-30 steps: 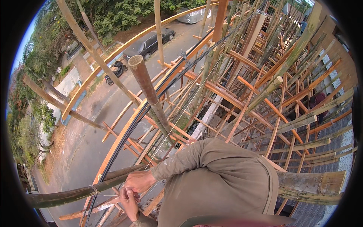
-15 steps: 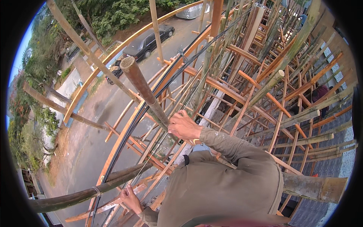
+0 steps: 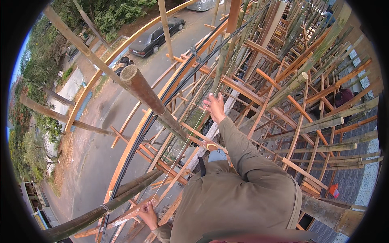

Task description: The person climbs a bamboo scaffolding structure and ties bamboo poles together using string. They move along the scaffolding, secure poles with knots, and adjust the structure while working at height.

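Note:
I stand high on a bamboo scaffold above a street. My right hand (image 3: pixel 214 106) is stretched out ahead and up, fingers pinched on a thin pale string (image 3: pixel 184 143). The string runs taut down to my left hand (image 3: pixel 148 214), which grips its lower end low at my left side, beside a dark horizontal bamboo pole (image 3: pixel 101 210). A thick bamboo pole with a cut end (image 3: pixel 139 87) slants between the two hands. My olive sleeve and jacket fill the lower middle of the view.
Black cables (image 3: pixel 162 106) run along the scaffold's curved outer edge. Crossed bamboo poles and orange timber braces (image 3: pixel 291 93) fill the right. Far below are a road, a parked dark car (image 3: pixel 152 38) and a motorcycle (image 3: pixel 123 62). Another person (image 3: pixel 344 97) is inside the scaffold at right.
My right hand left its place beside my left hand and rose forward, drawing the string out long. My left hand stayed low near the horizontal pole.

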`<state>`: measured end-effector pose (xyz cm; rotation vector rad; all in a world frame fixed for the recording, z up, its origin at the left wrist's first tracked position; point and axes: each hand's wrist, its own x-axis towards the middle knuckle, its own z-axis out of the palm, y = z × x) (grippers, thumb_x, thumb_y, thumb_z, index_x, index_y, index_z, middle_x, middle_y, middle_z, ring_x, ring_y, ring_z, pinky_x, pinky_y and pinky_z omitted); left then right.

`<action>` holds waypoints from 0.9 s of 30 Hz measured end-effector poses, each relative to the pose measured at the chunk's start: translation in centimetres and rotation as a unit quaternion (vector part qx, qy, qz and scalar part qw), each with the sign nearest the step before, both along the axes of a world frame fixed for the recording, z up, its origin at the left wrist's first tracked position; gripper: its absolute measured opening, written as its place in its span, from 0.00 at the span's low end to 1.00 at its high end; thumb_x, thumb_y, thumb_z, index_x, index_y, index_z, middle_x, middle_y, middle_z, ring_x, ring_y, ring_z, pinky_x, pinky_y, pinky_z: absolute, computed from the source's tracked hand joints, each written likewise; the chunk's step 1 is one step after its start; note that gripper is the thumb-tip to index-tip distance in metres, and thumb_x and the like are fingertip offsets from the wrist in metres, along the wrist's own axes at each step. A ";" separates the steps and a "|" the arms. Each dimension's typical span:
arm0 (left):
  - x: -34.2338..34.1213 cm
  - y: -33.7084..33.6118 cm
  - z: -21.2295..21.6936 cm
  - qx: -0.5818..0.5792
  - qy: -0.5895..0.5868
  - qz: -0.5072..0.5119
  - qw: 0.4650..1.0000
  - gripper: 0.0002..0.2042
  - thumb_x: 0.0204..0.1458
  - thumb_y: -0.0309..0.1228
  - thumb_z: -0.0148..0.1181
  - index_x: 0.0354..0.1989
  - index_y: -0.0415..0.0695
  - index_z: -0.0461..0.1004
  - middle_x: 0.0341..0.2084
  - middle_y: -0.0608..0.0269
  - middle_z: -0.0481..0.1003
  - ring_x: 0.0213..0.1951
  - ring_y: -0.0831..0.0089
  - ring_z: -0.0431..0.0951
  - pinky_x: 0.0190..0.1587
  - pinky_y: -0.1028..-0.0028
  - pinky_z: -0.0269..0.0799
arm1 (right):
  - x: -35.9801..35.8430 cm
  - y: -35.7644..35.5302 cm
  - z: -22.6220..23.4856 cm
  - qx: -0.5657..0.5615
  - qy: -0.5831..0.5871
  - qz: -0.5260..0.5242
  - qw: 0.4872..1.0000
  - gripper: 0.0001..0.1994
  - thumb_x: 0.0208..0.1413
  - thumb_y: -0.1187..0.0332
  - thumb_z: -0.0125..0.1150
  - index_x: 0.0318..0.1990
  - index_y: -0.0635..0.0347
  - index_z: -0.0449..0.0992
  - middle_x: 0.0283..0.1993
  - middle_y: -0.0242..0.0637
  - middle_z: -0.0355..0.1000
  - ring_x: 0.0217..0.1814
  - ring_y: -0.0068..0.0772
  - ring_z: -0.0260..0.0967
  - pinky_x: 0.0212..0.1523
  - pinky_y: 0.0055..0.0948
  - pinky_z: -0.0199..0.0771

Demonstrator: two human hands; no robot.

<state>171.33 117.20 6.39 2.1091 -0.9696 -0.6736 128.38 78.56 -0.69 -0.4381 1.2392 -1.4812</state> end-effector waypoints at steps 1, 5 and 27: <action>0.0 0.0 -0.1 0.021 -0.042 -0.003 0.999 0.14 0.58 0.28 0.64 0.23 0.33 0.72 0.16 0.65 0.69 0.23 0.78 0.64 0.26 0.71 0.60 | -0.6 -1.1 0.0 0.001 -0.032 -0.028 0.999 0.45 0.67 0.60 0.55 0.76 0.57 0.26 0.64 0.50 0.60 0.55 0.43 0.69 0.48 0.48 0.79; 0.4 0.2 -0.6 0.067 -0.138 -0.014 0.988 0.13 0.57 0.27 0.64 0.25 0.30 0.73 0.17 0.56 0.72 0.23 0.71 0.69 0.28 0.66 0.65 | -3.7 -5.7 0.0 -0.017 -0.126 -0.126 0.984 0.21 0.68 0.65 0.53 0.64 0.55 0.56 0.45 0.38 0.68 0.39 0.32 0.71 0.35 0.36 0.80; -13.8 -18.5 1.4 -0.025 -0.207 -0.314 0.926 0.10 0.52 0.29 0.66 0.41 0.41 0.79 0.39 0.51 0.76 0.44 0.53 0.76 0.50 0.57 0.69 | -9.1 -23.9 -14.9 0.051 0.262 -0.111 0.957 0.10 0.59 0.75 0.59 0.48 0.63 0.76 0.42 0.34 0.77 0.42 0.28 0.74 0.44 0.29 0.73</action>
